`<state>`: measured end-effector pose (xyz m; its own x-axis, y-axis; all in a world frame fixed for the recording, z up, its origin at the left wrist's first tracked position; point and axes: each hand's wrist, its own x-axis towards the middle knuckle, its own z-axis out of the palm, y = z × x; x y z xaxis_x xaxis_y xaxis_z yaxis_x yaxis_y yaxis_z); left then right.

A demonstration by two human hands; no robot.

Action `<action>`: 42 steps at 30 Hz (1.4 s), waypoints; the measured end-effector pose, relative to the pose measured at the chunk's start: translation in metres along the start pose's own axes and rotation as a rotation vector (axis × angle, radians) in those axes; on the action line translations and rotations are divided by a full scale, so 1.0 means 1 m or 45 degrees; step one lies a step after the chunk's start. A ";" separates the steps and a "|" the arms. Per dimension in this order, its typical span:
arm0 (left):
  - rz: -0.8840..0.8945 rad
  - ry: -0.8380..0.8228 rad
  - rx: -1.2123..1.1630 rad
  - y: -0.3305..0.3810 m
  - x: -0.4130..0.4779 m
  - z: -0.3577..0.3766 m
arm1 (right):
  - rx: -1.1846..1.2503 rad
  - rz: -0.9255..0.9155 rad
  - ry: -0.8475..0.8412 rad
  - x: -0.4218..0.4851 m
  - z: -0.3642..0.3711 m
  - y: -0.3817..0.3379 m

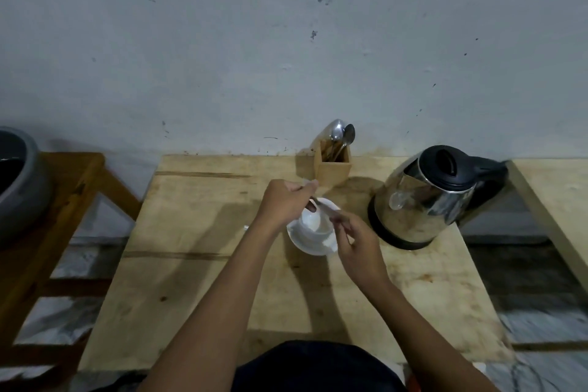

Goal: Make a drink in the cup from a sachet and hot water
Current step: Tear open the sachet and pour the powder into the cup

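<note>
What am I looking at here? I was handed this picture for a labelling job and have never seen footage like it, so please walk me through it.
There is no machine here. A person wears a wide-angle camera on the head, so the single picture looks forward and down at their own two bare arms.

Both hands are over a white cup that stands on a white saucer. The left hand and right hand hold between them a thin sachet, stretched above the cup; it is blurred, so I cannot tell whether it is torn open.

All this sits on a pale wooden table. To the right of the cup stands a shiny steel kettle with a black lid. At the back edge, by the wall, a small wooden holder keeps some spoons.
</note>
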<state>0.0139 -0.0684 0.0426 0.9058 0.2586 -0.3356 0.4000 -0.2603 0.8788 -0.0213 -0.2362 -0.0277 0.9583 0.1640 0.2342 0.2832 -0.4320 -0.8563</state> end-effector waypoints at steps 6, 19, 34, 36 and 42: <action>0.072 0.086 0.059 -0.043 0.008 -0.007 | -0.119 0.239 -0.003 0.013 -0.020 0.015; 0.101 0.070 0.516 -0.095 0.019 0.005 | -0.427 0.180 -0.278 0.056 -0.028 0.008; 0.335 -0.053 0.408 -0.076 0.036 0.005 | -0.529 0.106 -0.337 0.076 -0.031 0.007; 0.374 -0.067 0.425 -0.067 0.040 0.008 | -0.504 0.106 -0.370 0.078 -0.030 0.005; 0.381 0.021 0.411 -0.061 0.045 0.012 | -0.470 0.129 -0.392 0.082 -0.037 0.001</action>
<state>0.0323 -0.0516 -0.0301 0.9870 0.1420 -0.0748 0.1461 -0.6028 0.7844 0.0586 -0.2562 0.0081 0.9413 0.3354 -0.0369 0.2373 -0.7359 -0.6342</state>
